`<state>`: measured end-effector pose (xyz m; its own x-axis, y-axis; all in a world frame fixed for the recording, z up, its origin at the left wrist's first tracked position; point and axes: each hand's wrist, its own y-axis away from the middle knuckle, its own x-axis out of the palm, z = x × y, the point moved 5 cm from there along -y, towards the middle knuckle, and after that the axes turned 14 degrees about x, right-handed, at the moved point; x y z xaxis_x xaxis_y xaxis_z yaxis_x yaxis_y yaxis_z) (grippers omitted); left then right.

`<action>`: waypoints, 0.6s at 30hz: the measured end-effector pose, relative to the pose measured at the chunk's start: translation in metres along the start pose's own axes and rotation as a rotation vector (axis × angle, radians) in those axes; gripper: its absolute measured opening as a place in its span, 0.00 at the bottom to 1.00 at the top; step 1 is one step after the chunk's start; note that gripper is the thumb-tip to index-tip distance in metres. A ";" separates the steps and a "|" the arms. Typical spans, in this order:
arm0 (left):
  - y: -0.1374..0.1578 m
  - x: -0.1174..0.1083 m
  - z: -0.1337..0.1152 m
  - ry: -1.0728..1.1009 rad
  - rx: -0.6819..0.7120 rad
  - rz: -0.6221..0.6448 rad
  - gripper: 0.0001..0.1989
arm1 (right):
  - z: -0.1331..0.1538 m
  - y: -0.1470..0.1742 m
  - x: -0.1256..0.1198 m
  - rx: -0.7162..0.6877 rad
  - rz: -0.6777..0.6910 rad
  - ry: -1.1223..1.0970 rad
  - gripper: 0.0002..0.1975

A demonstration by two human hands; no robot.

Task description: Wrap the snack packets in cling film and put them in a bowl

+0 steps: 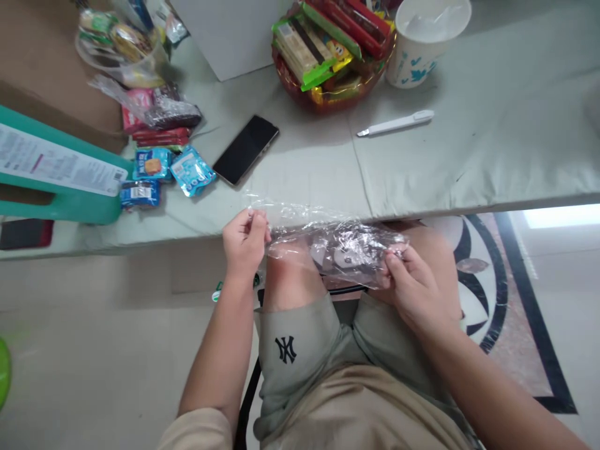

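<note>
At mid-frame, your left hand (246,240) and right hand (412,275) pinch opposite ends of crinkled, glossy, see-through plastic wrapping (344,253). Beyond, packaged snacks (307,53) fill a translucent red bowl (304,100) at top centre and a clear tub (152,70) at upper left.

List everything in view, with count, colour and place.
Plastic wrap: one, transparent, centre
Tablecloth: one, pale green, under items
Cutter: one, white, centre right
Phone: one, black, left of cutter
Bowl: one, red, top centre
Snack packets: several, mixed, in bowl
Cup: one, white, right of bowl
Panel: one, whitish, left of bowl
Blue packets: three, blue, by phone
Other packets: several, mixed, beyond blue ones
Tub: one, clear, top left
Container: one, teal, left
Flat object: one, dark, left edge
Round object: one, green, left edge
Floor: one, mostly pale, below
Shorts: one pair, grey-green, bottom
Shirt: one, tan, bottom
Left hand: one, on wrap's left end
Right hand: one, on wrap's right end
</note>
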<state>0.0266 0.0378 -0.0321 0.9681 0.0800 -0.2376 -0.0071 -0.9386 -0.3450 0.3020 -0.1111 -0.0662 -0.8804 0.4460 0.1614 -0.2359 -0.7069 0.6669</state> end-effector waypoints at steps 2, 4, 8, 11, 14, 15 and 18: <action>-0.013 -0.003 -0.002 -0.030 -0.012 0.005 0.19 | 0.001 -0.004 0.007 -0.007 -0.015 0.003 0.20; -0.033 0.000 -0.007 -0.035 -0.040 0.018 0.18 | 0.014 -0.010 0.013 -0.066 -0.019 0.006 0.18; -0.093 0.026 -0.023 0.027 -0.181 0.073 0.19 | 0.077 -0.035 0.027 -0.235 -0.049 0.053 0.11; -0.141 0.043 -0.046 0.040 -0.181 0.081 0.24 | 0.143 -0.052 0.037 -0.405 -0.112 0.016 0.07; -0.173 0.041 -0.080 0.102 0.053 -0.040 0.22 | 0.197 -0.048 0.047 -0.671 -0.083 -0.023 0.04; -0.177 0.037 -0.091 0.147 0.160 -0.081 0.22 | 0.208 -0.044 0.049 -0.758 -0.074 -0.025 0.03; -0.170 0.022 -0.117 0.302 0.457 -0.190 0.23 | 0.220 -0.030 0.046 -0.969 -0.088 -0.025 0.05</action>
<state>0.0783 0.1604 0.1274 0.9910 0.0706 0.1137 0.1315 -0.6712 -0.7295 0.3589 0.0511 0.0812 -0.8370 0.5224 0.1629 -0.5467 -0.8108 -0.2090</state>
